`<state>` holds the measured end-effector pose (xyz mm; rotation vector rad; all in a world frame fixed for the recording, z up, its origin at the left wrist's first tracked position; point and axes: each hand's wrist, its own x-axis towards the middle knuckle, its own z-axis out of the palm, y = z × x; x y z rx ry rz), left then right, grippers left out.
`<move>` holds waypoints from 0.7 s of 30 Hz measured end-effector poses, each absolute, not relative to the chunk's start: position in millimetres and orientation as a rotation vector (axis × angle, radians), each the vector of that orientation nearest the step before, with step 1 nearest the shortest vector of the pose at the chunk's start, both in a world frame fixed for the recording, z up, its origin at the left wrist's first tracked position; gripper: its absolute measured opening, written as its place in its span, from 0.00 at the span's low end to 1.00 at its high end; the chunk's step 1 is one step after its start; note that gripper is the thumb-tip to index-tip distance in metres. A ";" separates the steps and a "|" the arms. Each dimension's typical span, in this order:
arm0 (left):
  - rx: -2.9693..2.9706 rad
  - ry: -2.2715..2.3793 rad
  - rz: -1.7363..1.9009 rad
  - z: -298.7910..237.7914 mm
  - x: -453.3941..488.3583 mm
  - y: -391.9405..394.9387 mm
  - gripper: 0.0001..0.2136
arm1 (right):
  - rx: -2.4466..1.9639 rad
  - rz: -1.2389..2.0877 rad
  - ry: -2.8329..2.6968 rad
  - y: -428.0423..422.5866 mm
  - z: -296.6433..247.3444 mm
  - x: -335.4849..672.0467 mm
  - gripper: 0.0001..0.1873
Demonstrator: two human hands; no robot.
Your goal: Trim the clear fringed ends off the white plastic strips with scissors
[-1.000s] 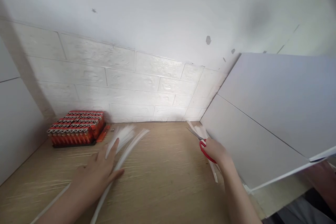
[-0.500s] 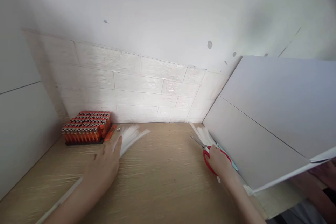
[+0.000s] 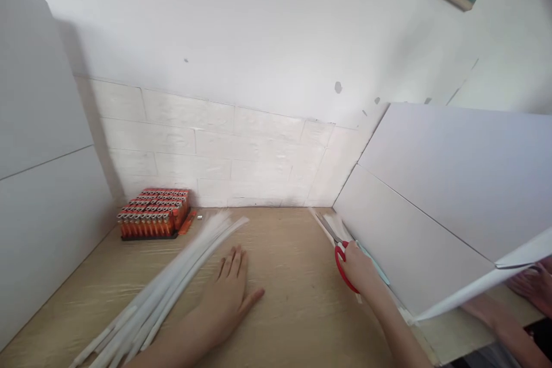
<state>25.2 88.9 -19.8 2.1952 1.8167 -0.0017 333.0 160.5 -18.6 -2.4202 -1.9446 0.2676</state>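
Across the wooden tabletop (image 3: pixel 284 310), a long bundle of white strips (image 3: pixel 172 282) slants just left of the left hand (image 3: pixel 230 290), its far ends pale, thin and loosely fanned. That hand lies palm down, fingers slightly spread, thumb out to the side. The right hand (image 3: pixel 360 264) wraps tightly around red-handled scissors (image 3: pixel 333 234), whose slim grey blades project forward beyond the knuckles, nearly together.

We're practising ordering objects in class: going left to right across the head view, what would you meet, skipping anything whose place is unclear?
Block of orange cylinders → left hand → red-handled scissors → another person's hand.
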 end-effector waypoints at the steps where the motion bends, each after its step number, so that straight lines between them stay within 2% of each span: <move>1: 2.191 1.784 0.020 -19.6 31.5 91.4 0.39 | -2.387 0.306 -1.925 160.9 -19.0 335.4 0.17; 10: 2.191 1.488 0.297 -38.7 114.3 118.6 0.38 | -1.996 0.680 -1.569 162.1 -17.8 349.3 0.04; 17: 2.063 1.072 0.472 -33.5 134.5 124.0 0.40 | -1.719 0.786 -1.322 154.9 13.3 344.0 0.12; 21: 1.903 1.036 0.620 -33.1 139.0 124.9 0.32 | -1.690 0.766 -1.280 156.1 15.0 344.3 0.17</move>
